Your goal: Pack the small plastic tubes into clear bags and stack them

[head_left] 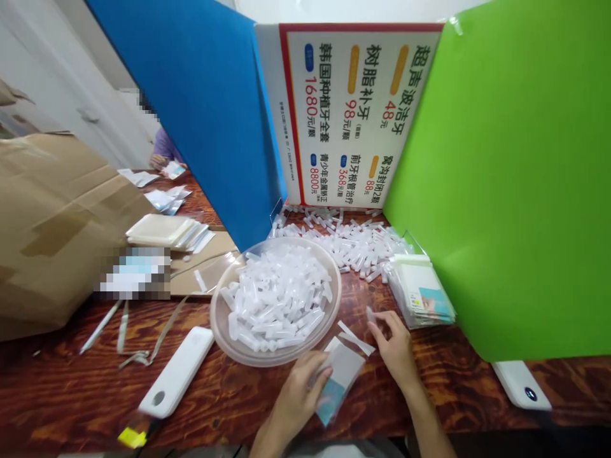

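Observation:
My left hand (301,383) is closed on a clear plastic packet (344,367) with a white and teal card inside, held tilted above the table. White strips (357,338) show at the packet's upper end; whether they belong to it I cannot tell. To the right, my right hand (395,348) pinches a small translucent white tube (370,314) between thumb and finger, just off the packet. Beyond my left hand stands a round plastic bowl (220,331) heaped with similar small white tubes (281,292).
More loose tubes (358,245) lie behind the bowl. Filled packets (420,289) are stacked at the right, beside a green panel (506,191). A blue panel (205,108) rises at left. White devices (176,372) and a cardboard box (52,229) flank the work area. Another person's purple sleeve (165,146) shows.

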`<state>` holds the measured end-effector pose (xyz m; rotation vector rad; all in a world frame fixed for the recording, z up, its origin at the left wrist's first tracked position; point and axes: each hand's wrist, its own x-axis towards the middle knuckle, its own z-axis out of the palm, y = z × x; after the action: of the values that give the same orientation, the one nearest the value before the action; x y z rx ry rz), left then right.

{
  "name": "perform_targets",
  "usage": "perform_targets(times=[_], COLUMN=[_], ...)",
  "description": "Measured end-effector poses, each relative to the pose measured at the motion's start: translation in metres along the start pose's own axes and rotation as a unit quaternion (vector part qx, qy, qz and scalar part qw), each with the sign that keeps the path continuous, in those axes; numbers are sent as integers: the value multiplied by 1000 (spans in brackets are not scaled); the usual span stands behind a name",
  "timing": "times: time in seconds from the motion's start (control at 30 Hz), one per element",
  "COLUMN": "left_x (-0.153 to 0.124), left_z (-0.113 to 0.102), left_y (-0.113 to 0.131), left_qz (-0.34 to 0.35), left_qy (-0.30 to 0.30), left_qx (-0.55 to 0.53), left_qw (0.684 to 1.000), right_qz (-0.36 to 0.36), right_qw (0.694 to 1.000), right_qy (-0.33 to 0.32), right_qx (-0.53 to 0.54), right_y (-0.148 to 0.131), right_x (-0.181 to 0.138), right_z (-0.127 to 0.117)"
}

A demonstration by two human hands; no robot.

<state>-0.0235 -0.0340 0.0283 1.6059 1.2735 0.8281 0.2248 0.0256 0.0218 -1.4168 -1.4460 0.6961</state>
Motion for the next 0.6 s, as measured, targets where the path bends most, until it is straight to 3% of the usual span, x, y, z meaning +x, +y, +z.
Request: perform_targets(times=[0.07, 0.17, 0.23, 0.33, 0.4, 0.5, 0.6], left_x=[11, 25, 32, 36, 35, 31, 29], left_z=[7, 17, 24, 28, 27, 22, 19], left_y=[5, 14, 19, 26, 29, 31, 25], left_qz=[-48, -123, -167, -202, -209, -200, -178], left_qy=[-7, -71, -111, -146, -159, -167, -165], left_qx=[-91, -240, -295, -306, -303, -307, -308], left_qw=[995, 960, 934, 919, 916, 915, 920], right_qz=[62, 130, 155, 178, 177, 147, 99], right_qw=[990, 946, 921, 898, 902, 935, 960], right_qy=[13, -3, -20, -48, -56, -55, -112], right_qx=[127, 296, 356, 398, 390, 319, 237], right_y=[-7, -19, -25, -25, -20, -12, -12], right_x=[-5, -15, -20, -24, -24, -21, -17], right_z=[-13, -20, -18, -12, -7, -2, 1])
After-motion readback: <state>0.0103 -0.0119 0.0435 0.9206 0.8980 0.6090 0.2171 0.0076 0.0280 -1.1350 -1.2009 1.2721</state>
